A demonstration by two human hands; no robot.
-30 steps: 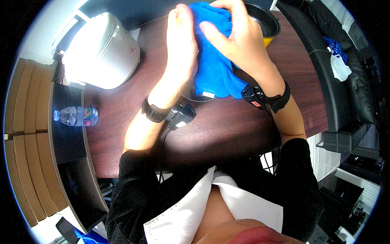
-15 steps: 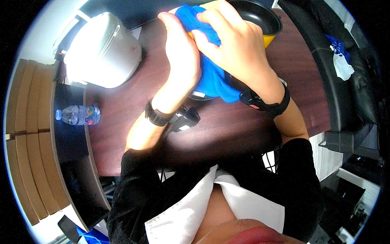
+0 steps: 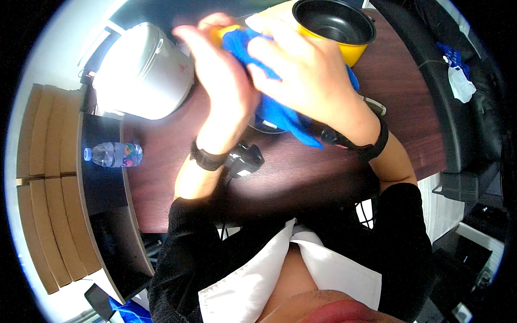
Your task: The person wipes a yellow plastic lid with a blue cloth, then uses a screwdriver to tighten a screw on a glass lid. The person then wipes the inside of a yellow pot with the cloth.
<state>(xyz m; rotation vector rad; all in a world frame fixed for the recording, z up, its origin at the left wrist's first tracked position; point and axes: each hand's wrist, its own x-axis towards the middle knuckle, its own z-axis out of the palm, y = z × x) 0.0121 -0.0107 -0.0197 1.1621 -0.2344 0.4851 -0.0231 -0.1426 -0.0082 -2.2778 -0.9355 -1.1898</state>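
My right hand [image 3: 301,70] is closed on a blue cloth [image 3: 285,110], pressing it against a yellow thing [image 3: 225,34] that is mostly hidden. The cloth hangs down toward me in a loose corner. Around the other side of the yellow thing curls my left hand [image 3: 226,81], its fingers blurred. Just beyond my right hand stands a yellow pot [image 3: 353,54] with a black inside. A round, grey-rimmed thing [image 3: 264,127] shows partly under the cloth.
A white rice cooker [image 3: 142,75] stands at the far left of the brown table [image 3: 307,172]. A water bottle [image 3: 114,154] lies at the left edge. Below my left wrist sits a black device [image 3: 245,160] with a cable. A black sofa [image 3: 452,134] lines the right side.
Both hands have shifted, the left one outward to the left, and the cloth has moved with them. More of the yellow pot shows. The whole view has slid slightly.
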